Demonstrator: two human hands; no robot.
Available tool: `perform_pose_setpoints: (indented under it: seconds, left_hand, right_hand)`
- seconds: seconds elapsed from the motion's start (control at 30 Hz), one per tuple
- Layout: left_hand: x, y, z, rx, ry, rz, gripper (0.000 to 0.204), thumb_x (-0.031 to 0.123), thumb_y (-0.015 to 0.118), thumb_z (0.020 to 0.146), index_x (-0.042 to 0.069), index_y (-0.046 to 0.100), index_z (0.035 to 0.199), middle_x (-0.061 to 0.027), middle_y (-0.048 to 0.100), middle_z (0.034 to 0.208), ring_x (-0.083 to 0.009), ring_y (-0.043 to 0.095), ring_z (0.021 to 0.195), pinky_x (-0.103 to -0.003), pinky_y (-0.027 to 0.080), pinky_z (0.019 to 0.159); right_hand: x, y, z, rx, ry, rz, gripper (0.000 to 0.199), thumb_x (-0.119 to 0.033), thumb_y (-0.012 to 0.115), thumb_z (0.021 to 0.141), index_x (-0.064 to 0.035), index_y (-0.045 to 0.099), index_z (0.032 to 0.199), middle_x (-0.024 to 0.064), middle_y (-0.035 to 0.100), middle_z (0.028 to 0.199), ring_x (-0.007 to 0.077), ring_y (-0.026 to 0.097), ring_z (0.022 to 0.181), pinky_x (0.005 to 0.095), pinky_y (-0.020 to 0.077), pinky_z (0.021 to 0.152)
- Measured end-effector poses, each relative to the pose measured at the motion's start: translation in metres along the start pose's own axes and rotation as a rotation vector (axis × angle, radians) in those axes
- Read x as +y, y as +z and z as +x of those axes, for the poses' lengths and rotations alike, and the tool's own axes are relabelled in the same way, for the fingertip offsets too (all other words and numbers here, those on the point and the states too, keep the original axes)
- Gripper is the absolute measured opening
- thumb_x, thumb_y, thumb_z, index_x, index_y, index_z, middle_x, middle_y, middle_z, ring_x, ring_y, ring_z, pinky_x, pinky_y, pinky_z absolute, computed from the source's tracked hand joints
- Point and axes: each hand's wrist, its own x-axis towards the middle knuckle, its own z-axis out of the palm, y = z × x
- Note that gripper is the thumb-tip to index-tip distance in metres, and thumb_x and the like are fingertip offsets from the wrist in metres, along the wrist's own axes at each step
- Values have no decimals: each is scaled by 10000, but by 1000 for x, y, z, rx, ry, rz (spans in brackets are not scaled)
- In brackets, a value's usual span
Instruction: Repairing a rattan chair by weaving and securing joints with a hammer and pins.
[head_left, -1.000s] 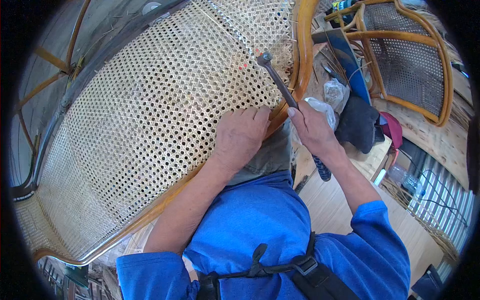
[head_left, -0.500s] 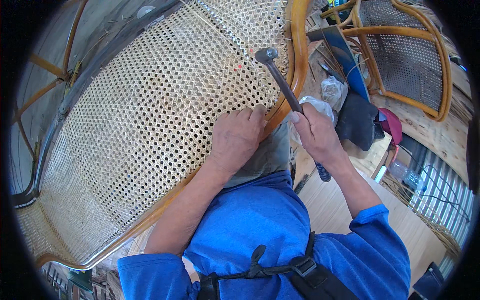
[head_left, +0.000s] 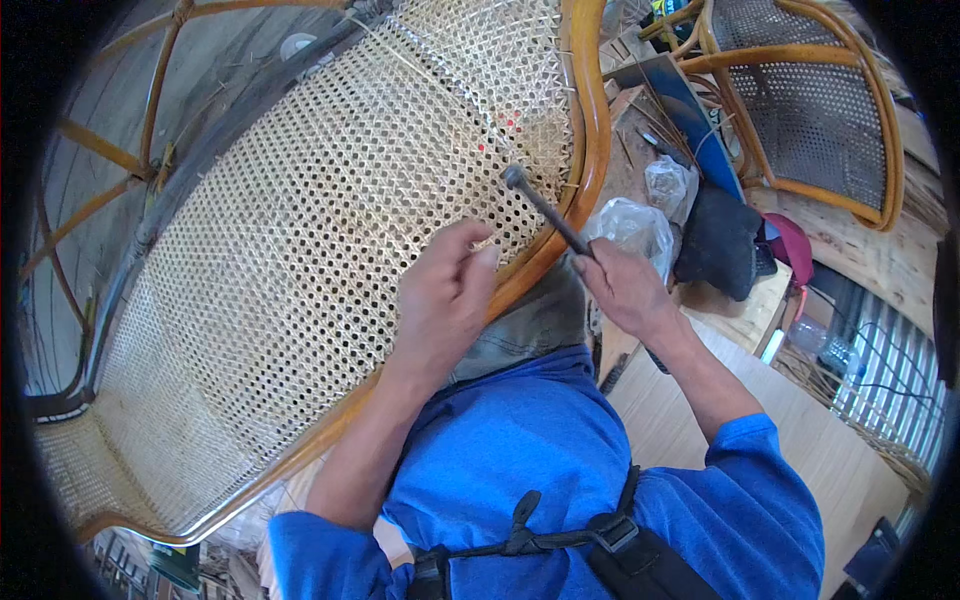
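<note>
My right hand is wrapped round the shaft of a hammer. The hammer's dark head stands over the woven cane panel, near the right part of the rattan frame. On the left, my left hand is at the panel's near edge, with thumb and forefinger curled toward each other. A small pale bit shows at those fingertips, too small to name. The brown rattan frame curves round the cane, with loose strand ends along its inner edge. Several red marks dot the weave beyond the hammer head.
A second rattan chair with a dark woven panel stands at the far right. Beside it lie a blue board, clear plastic bags, a black cloth-like piece and a dark red cap. A bottle lies farther right.
The hammer has come down, its head now lower and nearer the cane. My left hand has drawn back slightly left and rolled, so thumb and forefinger show.
</note>
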Motion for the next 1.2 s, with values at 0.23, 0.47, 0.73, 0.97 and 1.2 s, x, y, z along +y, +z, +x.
perform_pose_setpoints:
  seconds: [0.23,0.47,0.73,0.97,1.2]
  left_hand:
    - [9,-67,-25,-13,-327,-1106,718,634,367,920,-2,499,1226,-69,552,1041,-180,545,871,-331,465,773]
    - [0,-40,-24,-123,-495,-1525,901,764,273,849,9,459,1304,-138,542,1243,-308,526,1131,-430,390,998]
    - [4,-18,-18,-114,-375,-1377,938,760,238,857,-17,380,1362,-143,444,1362,-259,437,1220,-404,319,1066]
    - [13,-11,-10,-74,-401,-992,607,526,292,991,14,464,1268,-66,530,1166,-154,526,1043,-307,420,909]
    - [4,-13,-18,-108,-473,-789,232,217,485,991,15,564,1073,-28,599,899,-92,577,790,-218,473,688]
  right_hand:
    - [-41,42,-34,-408,-401,-16,321,-376,581,880,-61,589,942,151,620,855,364,616,826,449,495,663]
    - [-70,31,-29,251,-357,416,155,-49,662,816,-27,627,965,121,630,841,264,634,762,324,502,667]
    - [-116,61,1,285,-247,729,182,-30,643,830,-24,588,1003,125,659,922,222,659,833,305,520,729]
    - [-90,57,15,71,-116,1127,178,-34,619,871,-30,624,1049,27,663,930,96,614,822,224,495,697]
    - [-87,41,17,122,-115,1328,117,-27,632,857,-5,658,969,25,658,894,78,594,801,214,484,726]
